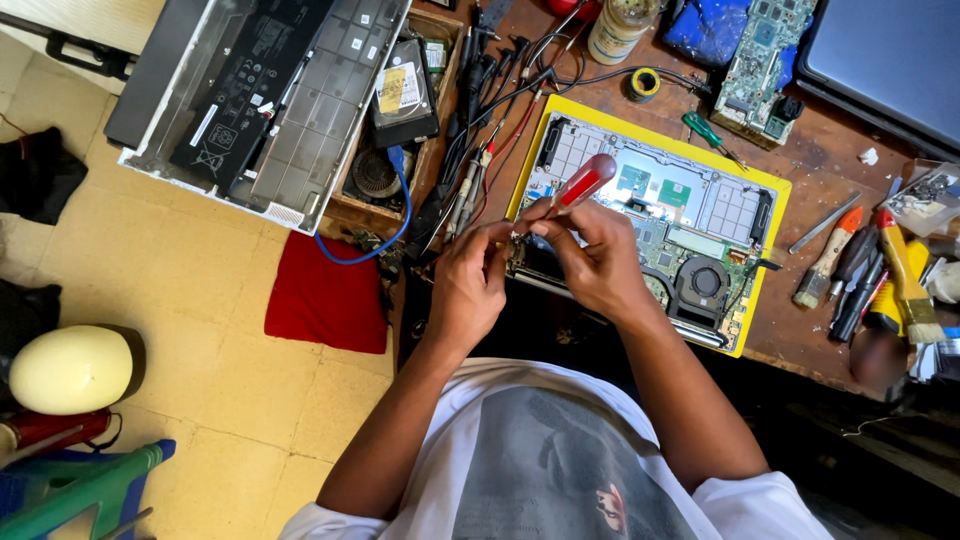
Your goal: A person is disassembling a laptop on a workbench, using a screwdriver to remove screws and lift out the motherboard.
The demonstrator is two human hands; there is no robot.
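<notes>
Your two hands meet just over the near edge of the open yellow laptop point(650, 215). Your right hand point(590, 255) is closed around a red-handled screwdriver point(585, 182), and its handle sticks up and away from you. Your left hand point(470, 280) pinches in close, fingertips touching the spot where the tip goes (the tip itself is hidden). The laptop lies on the brown wooden table point(820, 170) with its insides showing, a round fan point(705, 282) near your right wrist. Brushes and tools point(870, 270) lie to the right. Farther off sit a green circuit board point(765, 55) and a second opened laptop point(265, 95).
</notes>
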